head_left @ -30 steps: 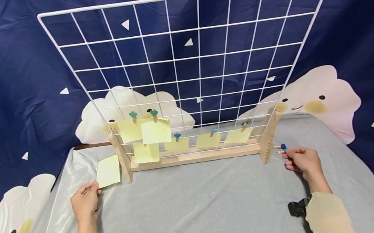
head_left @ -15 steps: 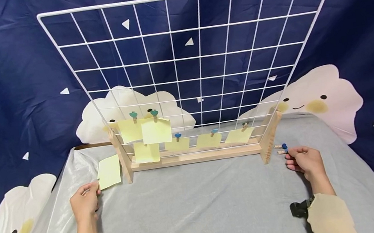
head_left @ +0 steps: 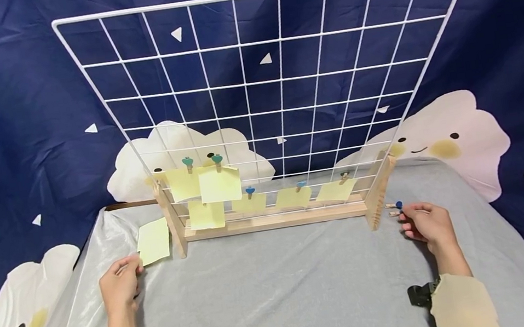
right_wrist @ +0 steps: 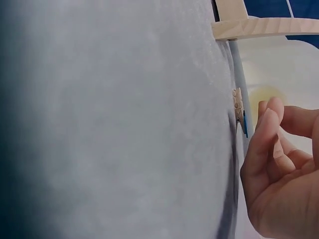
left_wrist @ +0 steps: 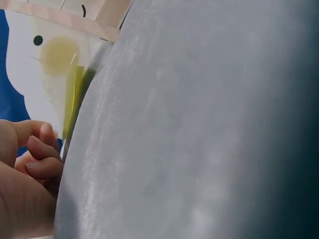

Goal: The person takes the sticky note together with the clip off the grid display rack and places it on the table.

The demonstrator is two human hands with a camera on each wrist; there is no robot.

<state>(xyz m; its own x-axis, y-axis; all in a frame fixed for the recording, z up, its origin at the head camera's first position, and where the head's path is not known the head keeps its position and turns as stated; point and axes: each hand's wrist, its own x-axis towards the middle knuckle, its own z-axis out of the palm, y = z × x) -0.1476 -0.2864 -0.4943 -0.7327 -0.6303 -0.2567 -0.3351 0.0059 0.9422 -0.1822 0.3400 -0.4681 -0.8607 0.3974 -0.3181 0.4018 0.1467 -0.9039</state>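
Note:
My left hand (head_left: 120, 281) pinches the near corner of a yellow sticky note (head_left: 154, 241) on the cloth left of the stand. In the left wrist view the notes (left_wrist: 73, 97) show edge-on beyond my bent fingers. At the stand's right, my right hand (head_left: 429, 224) pinches the end of a small wooden clothespin (head_left: 394, 214), its blue top hidden by my fingertips. Just behind it lies a second clothespin (head_left: 392, 205) with a blue heart. The right wrist view shows this lying clothespin (right_wrist: 238, 107) apart from my joined thumb and index finger.
A white wire grid (head_left: 245, 84) leans up from a wooden stand (head_left: 274, 221). Several yellow notes (head_left: 220, 184) hang low on it under heart-topped clothespins (head_left: 250, 191). Grey cloth (head_left: 278, 288) covers the table. A navy curtain (head_left: 1, 109) with clouds stands behind.
My right fingers have closed further over the nearer clothespin, and its blue top has gone out of sight. The left hand has stayed at the note's corner.

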